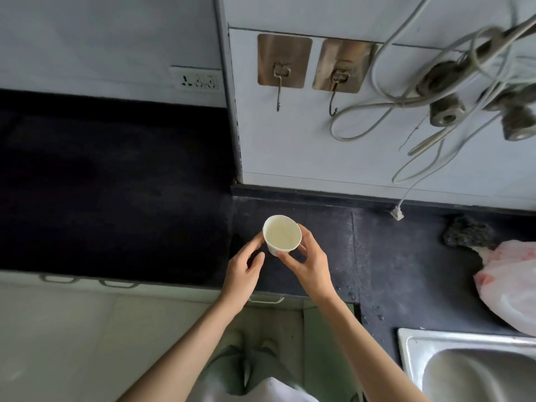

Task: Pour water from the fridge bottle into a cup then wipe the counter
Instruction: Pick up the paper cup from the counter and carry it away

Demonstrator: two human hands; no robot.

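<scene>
The counter, dark, has a steel sink at its right. Above the counter, the right hand grasps the white paper cup; the left hand, fingers relaxed, touches its side.

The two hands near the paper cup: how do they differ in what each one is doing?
The right hand holds the paper cup, its thumb and fingers curled round the wall; the left hand grips nothing, only its fingertips reaching the cup's left side. The right hand sits below and right of the cup; the left hand sits lower left. Both are bare and reach over the dark counter.
</scene>
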